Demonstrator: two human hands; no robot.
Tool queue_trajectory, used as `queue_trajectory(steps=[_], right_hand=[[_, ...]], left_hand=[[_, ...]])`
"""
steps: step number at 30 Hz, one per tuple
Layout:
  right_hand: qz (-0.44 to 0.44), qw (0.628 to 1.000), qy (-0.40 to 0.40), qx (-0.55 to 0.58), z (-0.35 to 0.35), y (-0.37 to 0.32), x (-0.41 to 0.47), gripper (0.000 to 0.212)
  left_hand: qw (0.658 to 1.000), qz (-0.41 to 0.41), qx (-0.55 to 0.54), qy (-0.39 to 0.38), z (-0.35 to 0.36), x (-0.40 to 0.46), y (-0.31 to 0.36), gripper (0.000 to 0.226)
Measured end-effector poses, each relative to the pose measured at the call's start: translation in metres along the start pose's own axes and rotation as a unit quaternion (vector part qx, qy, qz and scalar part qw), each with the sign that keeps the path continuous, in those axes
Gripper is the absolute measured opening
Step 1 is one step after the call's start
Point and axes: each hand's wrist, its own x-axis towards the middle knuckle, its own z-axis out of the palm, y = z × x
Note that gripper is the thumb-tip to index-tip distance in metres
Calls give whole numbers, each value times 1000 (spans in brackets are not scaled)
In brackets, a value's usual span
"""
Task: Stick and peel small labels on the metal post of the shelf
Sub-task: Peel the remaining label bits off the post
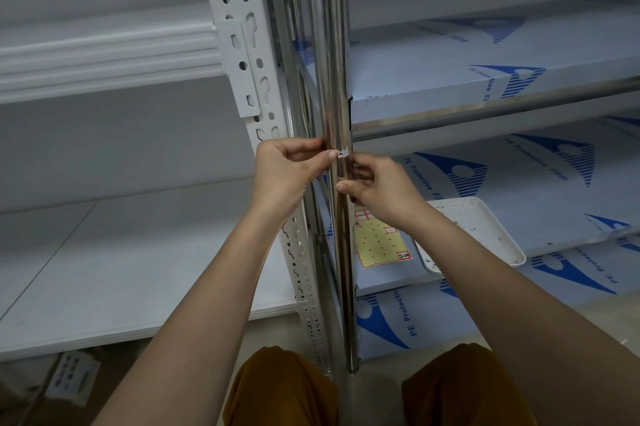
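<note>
Knees (287,387) nearest, at 6 o'clock. Above them both hands meet on the post (332,79). The left hand (291,169) pinches a small label (342,153), seemingly half off the steel; the right hand (377,186) has its fingers curled round the post at 3 o'clock. Pulling too quickly could tear the label. The label sheet (381,242) lies beyond.

1. Soft, even, cool indoor light; no hard shadows.
2. The shiny metal post (334,79) carries streaky vertical reflections.
3. Wide-angle bending curves the shelf edges towards the borders.
4. Focus is mostly sharp; the bottom-left corner is dim and soft.
</note>
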Motion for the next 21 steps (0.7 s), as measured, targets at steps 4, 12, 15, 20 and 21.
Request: queue_trajectory(steps=[4,12,15,20,21], right_hand=[[0,1000,-7,5,-1,-2,-1,35],[3,1000,-4,12,-1,0,-1,29],[4,1000,-2,13,-1,1,0,32],[-3,1000,-4,2,-1,0,-2,33],[-4,1000,-4,2,-1,-1,-2,34]], left_hand=[[1000,2,-8,-11,1,-2,3,22],[999,-23,-48,-6,-3,-5,-7,34],[999,-12,-44,18,2,-4,-11,35],[997,-4,-68,24,3,-5,-17,40],[997,-6,-74,23,4,-5,-18,41]])
